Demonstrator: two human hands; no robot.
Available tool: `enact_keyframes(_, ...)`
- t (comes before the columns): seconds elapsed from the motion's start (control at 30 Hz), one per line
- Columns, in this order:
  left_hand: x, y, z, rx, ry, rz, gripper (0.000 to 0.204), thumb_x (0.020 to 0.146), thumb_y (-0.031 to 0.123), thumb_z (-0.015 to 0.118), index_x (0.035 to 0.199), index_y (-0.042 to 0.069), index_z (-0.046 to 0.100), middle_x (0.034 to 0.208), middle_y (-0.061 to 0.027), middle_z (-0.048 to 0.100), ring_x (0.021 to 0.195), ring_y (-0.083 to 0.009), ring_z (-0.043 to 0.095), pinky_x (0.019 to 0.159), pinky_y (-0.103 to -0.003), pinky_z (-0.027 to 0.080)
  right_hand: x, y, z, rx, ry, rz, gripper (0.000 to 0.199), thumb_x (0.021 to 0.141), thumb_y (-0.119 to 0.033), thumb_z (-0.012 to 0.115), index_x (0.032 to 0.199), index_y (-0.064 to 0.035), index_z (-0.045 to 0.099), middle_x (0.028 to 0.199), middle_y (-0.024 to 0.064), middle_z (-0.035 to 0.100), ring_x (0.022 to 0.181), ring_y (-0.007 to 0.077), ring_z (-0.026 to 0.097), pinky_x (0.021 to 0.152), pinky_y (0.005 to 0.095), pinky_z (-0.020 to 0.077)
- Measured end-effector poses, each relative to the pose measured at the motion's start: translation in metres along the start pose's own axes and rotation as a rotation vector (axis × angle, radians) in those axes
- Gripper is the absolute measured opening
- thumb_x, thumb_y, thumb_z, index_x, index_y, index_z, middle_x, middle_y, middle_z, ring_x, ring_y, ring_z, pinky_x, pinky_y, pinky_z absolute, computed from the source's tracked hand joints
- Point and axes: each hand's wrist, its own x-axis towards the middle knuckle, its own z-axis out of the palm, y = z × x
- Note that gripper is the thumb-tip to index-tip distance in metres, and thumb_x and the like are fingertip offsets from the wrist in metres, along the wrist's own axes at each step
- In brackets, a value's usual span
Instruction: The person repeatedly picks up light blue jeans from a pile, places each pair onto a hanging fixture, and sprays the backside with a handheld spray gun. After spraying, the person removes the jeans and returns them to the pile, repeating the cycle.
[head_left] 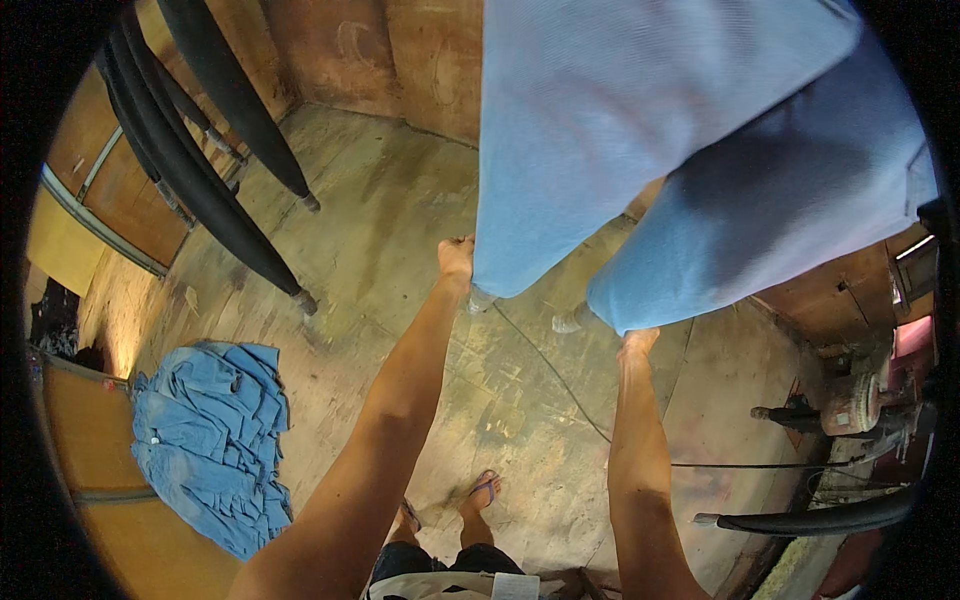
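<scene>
A pair of light blue jeans (580, 130) fills the upper right, its two legs stretched full and round over leg-shaped forms whose pale tips (567, 323) stick out below the hems. At the hem of the left trouser leg, my left hand (457, 258) is closed in a fist against the edge of the cloth. My right hand (640, 343) grips the lower edge of the other trouser leg. Both my arms reach forward. The fingers of each hand are partly hidden by the cloth and the hands themselves.
Black padded leg forms (205, 180) hang at the upper left, and another black form (820, 516) juts in at the lower right. A pile of blue jeans (212, 440) lies at the left. A thin cable (555, 370) crosses the worn floor. Machinery (850, 405) stands at the right.
</scene>
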Motion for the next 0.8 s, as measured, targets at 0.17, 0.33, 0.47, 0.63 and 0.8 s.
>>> enact_keyframes(0.17, -0.031, -0.009, -0.046, 0.089, 0.003, 0.013, 0.019, 0.085, 0.011, 0.069, 0.077, -0.006, 0.072, 0.065, -0.0078, 0.065, 0.058, -0.0141, 0.057, 0.055, -0.034, 0.047, -0.052, 0.042, 0.015, 0.056, -0.037, -0.049, 0.058, 0.1, -0.04, 0.057, 0.144, -0.0055, 0.045, 0.134, 0.0098, 0.058, 0.117, 0.0237, 0.059, 0.098, 0.0417, 0.049)
enact_keyframes(0.33, -0.02, 0.002, -0.057, 0.271, 0.03, 0.029, 0.026, 0.078, 0.018, 0.07, 0.07, -0.007, 0.069, 0.059, -0.0171, 0.061, 0.056, -0.0202, 0.06, 0.06, -0.04, 0.049, -0.068, 0.045, 0.031, -0.008, -0.029, -0.034, 0.056, 0.099, -0.042, 0.057, 0.141, -0.0061, 0.047, 0.129, 0.0091, 0.058, 0.113, 0.0227, 0.058, 0.094, 0.0407, 0.0481)
enact_keyframes(0.47, -0.016, 0.017, -0.068, 0.264, -0.024, 0.108, 0.026, 0.078, 0.018, 0.07, 0.068, -0.006, 0.067, 0.06, -0.0184, 0.062, 0.056, -0.0228, 0.06, 0.06, -0.041, 0.049, -0.054, 0.029, 0.03, -0.083, 0.014, -0.017, 0.055, 0.099, -0.044, 0.056, 0.139, -0.0066, 0.048, 0.126, 0.0085, 0.058, 0.109, 0.022, 0.057, 0.091, 0.0399, 0.0473)
enact_keyframes(0.63, -0.061, -0.001, -0.096, 0.199, -0.073, 0.0, 0.024, 0.079, 0.017, 0.07, 0.069, -0.005, 0.068, 0.06, -0.019, 0.061, 0.055, -0.0241, 0.06, 0.059, -0.041, 0.049, -0.105, 0.063, -0.026, -0.025, 0.075, -0.029, 0.054, 0.098, -0.046, 0.056, 0.136, -0.0072, 0.05, 0.122, 0.0078, 0.059, 0.105, 0.021, 0.057, 0.088, 0.0389, 0.0464)
enact_keyframes(0.8, -0.08, -0.007, -0.08, 0.339, -0.154, -0.058, 0.022, 0.079, 0.019, 0.071, 0.071, -0.002, 0.071, 0.062, -0.0203, 0.063, 0.059, -0.0256, 0.065, 0.063, -0.041, 0.051, -0.129, 0.081, -0.07, -0.045, 0.149, 0.046, 0.054, 0.098, -0.048, 0.056, 0.133, -0.0078, 0.051, 0.118, 0.0071, 0.059, 0.101, 0.02, 0.056, 0.084, 0.0379, 0.0455)
